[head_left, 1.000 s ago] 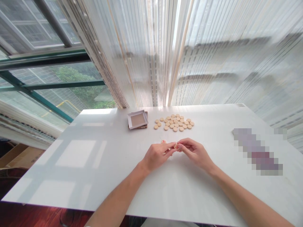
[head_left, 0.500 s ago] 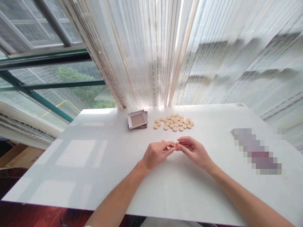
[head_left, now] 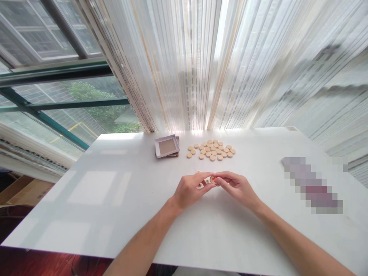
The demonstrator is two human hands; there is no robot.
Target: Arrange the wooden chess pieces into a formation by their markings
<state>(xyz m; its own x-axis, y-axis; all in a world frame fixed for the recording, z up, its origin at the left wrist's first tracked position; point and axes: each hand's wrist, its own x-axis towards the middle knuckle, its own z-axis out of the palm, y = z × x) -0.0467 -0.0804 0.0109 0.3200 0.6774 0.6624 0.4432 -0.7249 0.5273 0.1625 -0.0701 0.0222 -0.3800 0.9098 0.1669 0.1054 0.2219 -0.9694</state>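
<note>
Left hand (head_left: 189, 188) and right hand (head_left: 237, 187) basically together, both pinched on a red-marked disc (head_left: 213, 179) around the middle of the worktop (head_left: 129, 214), other marked discs (head_left: 207, 182) half hidden beside it. Toward the far edge, a cluster of plain discs (head_left: 213, 153) plus a shallow box (head_left: 167, 146).

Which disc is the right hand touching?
The red-marked disc between the right hand and left hand. Other marked discs show farther left, partly hidden by the left hand; the group beyond shows plain faces.

sunlight (head_left: 93, 188) falls on a white table (head_left: 120, 207) before striped curtains (head_left: 186, 65) and a window (head_left: 60, 73).
</note>
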